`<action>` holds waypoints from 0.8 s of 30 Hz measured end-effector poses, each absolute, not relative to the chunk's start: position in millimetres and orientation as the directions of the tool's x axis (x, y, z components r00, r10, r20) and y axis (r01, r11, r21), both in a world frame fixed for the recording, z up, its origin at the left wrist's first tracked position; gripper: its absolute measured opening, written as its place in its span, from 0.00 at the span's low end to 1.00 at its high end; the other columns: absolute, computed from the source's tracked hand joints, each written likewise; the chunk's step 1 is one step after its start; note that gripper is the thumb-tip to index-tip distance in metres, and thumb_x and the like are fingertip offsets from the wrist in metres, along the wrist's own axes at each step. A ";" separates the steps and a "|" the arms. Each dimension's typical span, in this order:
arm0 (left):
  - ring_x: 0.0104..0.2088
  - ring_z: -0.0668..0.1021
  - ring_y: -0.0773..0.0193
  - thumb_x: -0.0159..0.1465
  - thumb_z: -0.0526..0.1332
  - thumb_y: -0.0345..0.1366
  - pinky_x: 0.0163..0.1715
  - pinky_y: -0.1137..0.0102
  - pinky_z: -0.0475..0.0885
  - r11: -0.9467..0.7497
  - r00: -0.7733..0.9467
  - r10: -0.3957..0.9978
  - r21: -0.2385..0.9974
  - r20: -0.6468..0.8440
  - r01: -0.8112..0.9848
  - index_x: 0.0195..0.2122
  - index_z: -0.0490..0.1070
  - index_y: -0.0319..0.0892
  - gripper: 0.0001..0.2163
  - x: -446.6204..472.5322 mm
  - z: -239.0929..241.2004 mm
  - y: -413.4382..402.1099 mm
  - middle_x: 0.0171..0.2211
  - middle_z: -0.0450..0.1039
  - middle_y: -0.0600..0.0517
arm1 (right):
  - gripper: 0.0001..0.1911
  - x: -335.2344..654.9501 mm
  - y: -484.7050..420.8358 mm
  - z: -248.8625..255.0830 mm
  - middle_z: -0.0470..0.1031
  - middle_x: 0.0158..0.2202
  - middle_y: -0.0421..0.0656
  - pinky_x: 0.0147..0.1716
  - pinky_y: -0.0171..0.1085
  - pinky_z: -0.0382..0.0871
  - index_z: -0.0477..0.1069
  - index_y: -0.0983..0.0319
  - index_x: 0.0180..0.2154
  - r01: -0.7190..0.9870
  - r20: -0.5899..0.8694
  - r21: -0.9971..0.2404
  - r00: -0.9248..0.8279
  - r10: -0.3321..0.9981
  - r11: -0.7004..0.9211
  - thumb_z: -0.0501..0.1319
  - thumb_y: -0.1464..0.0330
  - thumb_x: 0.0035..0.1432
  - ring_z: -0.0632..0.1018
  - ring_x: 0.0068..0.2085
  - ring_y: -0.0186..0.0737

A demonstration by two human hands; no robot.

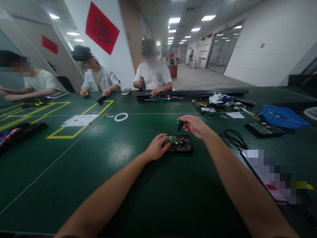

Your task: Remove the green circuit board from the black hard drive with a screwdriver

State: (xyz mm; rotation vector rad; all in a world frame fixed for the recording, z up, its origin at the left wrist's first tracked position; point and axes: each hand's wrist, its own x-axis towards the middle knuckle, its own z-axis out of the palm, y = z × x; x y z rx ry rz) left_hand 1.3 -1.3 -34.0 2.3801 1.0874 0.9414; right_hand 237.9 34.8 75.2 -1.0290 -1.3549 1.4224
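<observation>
A flat black device (pixel 187 147) with a green circuit board (pixel 171 145) on its left part and dark round parts on its right part lies on the green table (pixel 138 178). My left hand (pixel 158 147) grips its left end, fingers over the board and thumb along the near side. Above the device, my right hand (pixel 195 125) is closed around the dark handle of a screwdriver (pixel 180 125). The thin shaft points down to the board; whether its tip sits in a screw is too small to tell.
On the right are a similar black device (pixel 264 129), a blue tray (pixel 283 117), black cables (pixel 234 138) and white-and-blue gloves (pixel 219 98). A tape roll (pixel 121 117) and paper sheet (pixel 80 120) lie left. Several people sit across; one holds a power drill (pixel 142 82) beside a long black bar (pixel 193 94).
</observation>
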 end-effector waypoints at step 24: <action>0.61 0.70 0.52 0.69 0.59 0.37 0.61 0.55 0.67 -0.641 0.485 0.767 0.540 0.421 0.546 0.55 0.73 0.46 0.14 2.4 -34.2 -1.2 0.57 0.69 0.43 | 0.07 236.4 26.8 81.2 0.70 0.26 0.42 0.19 0.32 0.55 0.78 0.64 0.35 -0.013 0.005 -1.000 -0.333 0.943 0.001 0.63 0.66 0.58 0.67 0.23 0.32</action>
